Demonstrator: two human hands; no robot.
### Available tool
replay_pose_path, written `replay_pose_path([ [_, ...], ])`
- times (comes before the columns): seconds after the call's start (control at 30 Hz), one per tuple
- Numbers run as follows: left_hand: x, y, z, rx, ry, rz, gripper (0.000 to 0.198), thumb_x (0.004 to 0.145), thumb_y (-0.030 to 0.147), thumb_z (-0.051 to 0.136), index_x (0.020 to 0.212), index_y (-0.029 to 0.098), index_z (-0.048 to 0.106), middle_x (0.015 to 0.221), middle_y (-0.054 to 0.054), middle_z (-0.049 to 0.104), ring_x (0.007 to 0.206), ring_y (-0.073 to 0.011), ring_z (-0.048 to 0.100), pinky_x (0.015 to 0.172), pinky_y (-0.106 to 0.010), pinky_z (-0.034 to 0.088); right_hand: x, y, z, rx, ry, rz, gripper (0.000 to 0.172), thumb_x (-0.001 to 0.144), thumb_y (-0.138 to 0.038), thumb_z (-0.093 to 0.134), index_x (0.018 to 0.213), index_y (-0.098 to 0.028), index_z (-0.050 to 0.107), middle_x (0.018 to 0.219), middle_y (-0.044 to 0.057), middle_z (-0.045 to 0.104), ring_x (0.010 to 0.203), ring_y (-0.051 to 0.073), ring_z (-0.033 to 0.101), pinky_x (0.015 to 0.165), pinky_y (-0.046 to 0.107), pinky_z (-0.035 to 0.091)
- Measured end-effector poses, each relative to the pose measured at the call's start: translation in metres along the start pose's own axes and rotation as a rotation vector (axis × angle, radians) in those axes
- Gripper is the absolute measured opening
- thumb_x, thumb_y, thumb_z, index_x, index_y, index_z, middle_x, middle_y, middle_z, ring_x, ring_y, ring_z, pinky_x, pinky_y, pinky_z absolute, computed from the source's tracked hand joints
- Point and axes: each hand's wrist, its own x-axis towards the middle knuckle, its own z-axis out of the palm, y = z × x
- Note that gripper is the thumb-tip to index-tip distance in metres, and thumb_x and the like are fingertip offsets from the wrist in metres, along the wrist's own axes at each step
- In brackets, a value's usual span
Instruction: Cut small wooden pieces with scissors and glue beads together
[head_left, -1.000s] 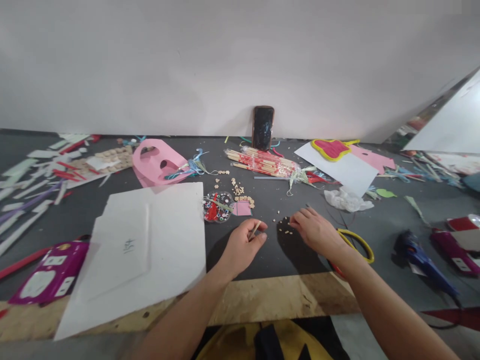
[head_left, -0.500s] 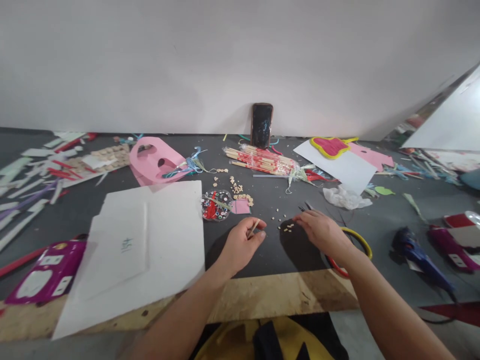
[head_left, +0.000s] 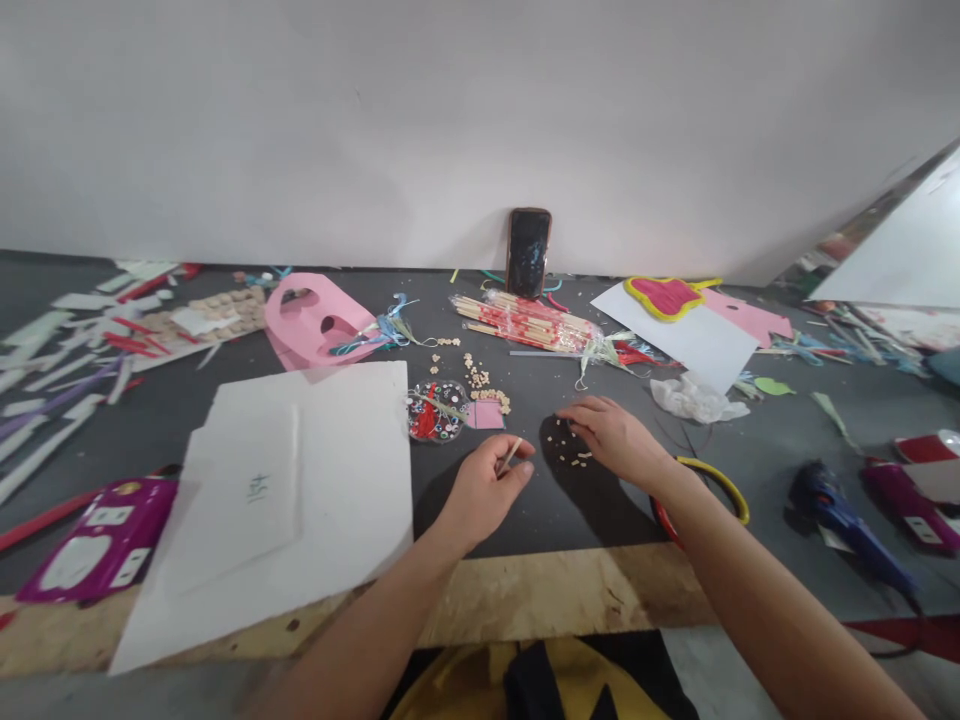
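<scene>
My left hand is closed around a short thin wooden stick, which slants up between thumb and fingers. Over the dark table, my right hand reaches left with its fingers drawn together; anything between the fingertips is too small to make out. Just below those fingertips lie several tiny pale cut pieces. Scissors with yellow and red handles rest under my right forearm, their blades hidden by the hand. Beyond my left hand are a pink card piece and small wooden beads.
A clear case of googly eyes sits beside large white boards. Bagged wooden sticks lie before a propped phone. Crumpled white plastic and a blue glue gun are to the right, a purple packet left.
My right hand has moved left and slightly away from me, off the scissor blades to above the tiny cut pieces. The left hand keeps its hold on the stick.
</scene>
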Motion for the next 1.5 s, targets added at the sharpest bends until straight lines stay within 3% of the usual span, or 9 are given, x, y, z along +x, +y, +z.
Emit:
replay_pose_path([
  [0.23, 0.000, 0.001, 0.000, -0.022, -0.011, 0.000, 0.016, 0.078, 0.022, 0.055, 0.093, 0.017, 0.059, 0.065, 0.005, 0.047, 0.054, -0.0084, 0.037, 0.051, -0.020, 0.031, 0.007, -0.005, 0.001, 0.031, -0.055, 0.002, 0.026, 0.090, -0.017, 0.042, 0.098, -0.021, 0.066, 0.097, 0.007, 0.066, 0.090, 0.019, 0.058, 0.083, 0.033, 0.046],
  [0.57, -0.002, 0.002, 0.001, 0.017, -0.012, -0.010, 0.018, 0.078, 0.023, 0.056, 0.094, 0.017, 0.060, 0.063, 0.005, 0.047, 0.055, -0.0092, 0.039, 0.053, -0.021, 0.032, -0.018, -0.006, -0.006, 0.033, -0.120, 0.072, 0.019, 0.087, -0.016, 0.047, 0.087, -0.020, 0.065, 0.085, 0.005, 0.065, 0.080, 0.016, 0.060, 0.072, 0.026, 0.045],
  [0.73, -0.002, 0.003, 0.002, 0.009, -0.015, -0.011, 0.017, 0.078, 0.023, 0.055, 0.094, 0.017, 0.059, 0.060, 0.006, 0.043, 0.054, -0.0089, 0.037, 0.051, -0.020, 0.030, -0.018, -0.013, -0.008, 0.017, -0.087, 0.073, 0.020, 0.089, -0.019, 0.045, 0.095, -0.021, 0.065, 0.091, 0.006, 0.064, 0.086, 0.017, 0.059, 0.077, 0.027, 0.044],
  [1.17, -0.001, 0.002, 0.001, 0.017, -0.007, 0.010, 0.018, 0.078, 0.023, 0.056, 0.094, 0.016, 0.060, 0.061, 0.006, 0.044, 0.053, -0.0088, 0.038, 0.051, -0.020, 0.030, 0.003, -0.017, 0.000, -0.039, 0.014, 0.109, 0.015, 0.090, -0.020, 0.047, 0.087, -0.019, 0.062, 0.086, 0.006, 0.064, 0.085, 0.019, 0.058, 0.076, 0.029, 0.041],
  [1.5, -0.002, 0.003, 0.001, -0.014, -0.004, 0.000, 0.017, 0.077, 0.022, 0.056, 0.092, 0.016, 0.059, 0.062, 0.005, 0.045, 0.054, -0.0091, 0.038, 0.052, -0.021, 0.031, 0.022, -0.009, -0.005, 0.049, 0.155, 0.195, 0.013, 0.086, -0.017, 0.044, 0.084, -0.020, 0.056, 0.074, 0.002, 0.062, 0.066, 0.014, 0.056, 0.063, 0.025, 0.041],
])
